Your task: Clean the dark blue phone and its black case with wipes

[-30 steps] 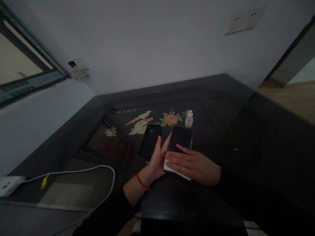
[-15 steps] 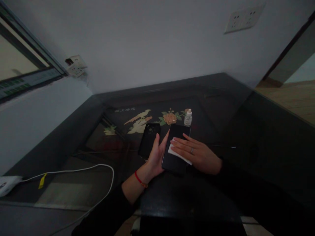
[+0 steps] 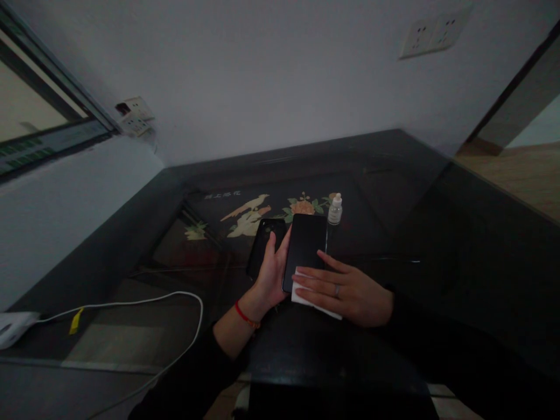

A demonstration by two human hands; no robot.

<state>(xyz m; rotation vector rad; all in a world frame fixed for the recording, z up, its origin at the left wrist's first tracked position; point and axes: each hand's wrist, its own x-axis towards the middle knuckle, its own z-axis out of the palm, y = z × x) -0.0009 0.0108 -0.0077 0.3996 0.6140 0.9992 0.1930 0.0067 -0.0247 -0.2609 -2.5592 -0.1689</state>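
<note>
My left hand (image 3: 270, 275) holds a black smartphone (image 3: 306, 245) by its left edge, thumb up along the side and the other fingers hidden beneath. Over the lower end of the screen lies a white wipe (image 3: 301, 293), pressed flat under the fingers of my right hand (image 3: 343, 291). Part of the wipe hangs past the phone's bottom edge. A black phone case (image 3: 259, 245) rests on the table just left of the phone, partly covered by my left hand. Beyond the phone's upper right corner stands a small clear bottle (image 3: 335, 211) with a white dropper top.
The dark, glossy table (image 3: 415, 221) carries a bird-and-flower picture (image 3: 247, 221). At the left, a white cable (image 3: 144, 301) with a yellow tag runs from a white power strip (image 3: 16, 329). Behind the table rises a wall (image 3: 271, 87) with sockets (image 3: 435, 35).
My right hand has slid the wipe down the screen towards the phone's bottom edge. The phone has shifted slightly left and tilted with my left hand, baring more of its upper screen.
</note>
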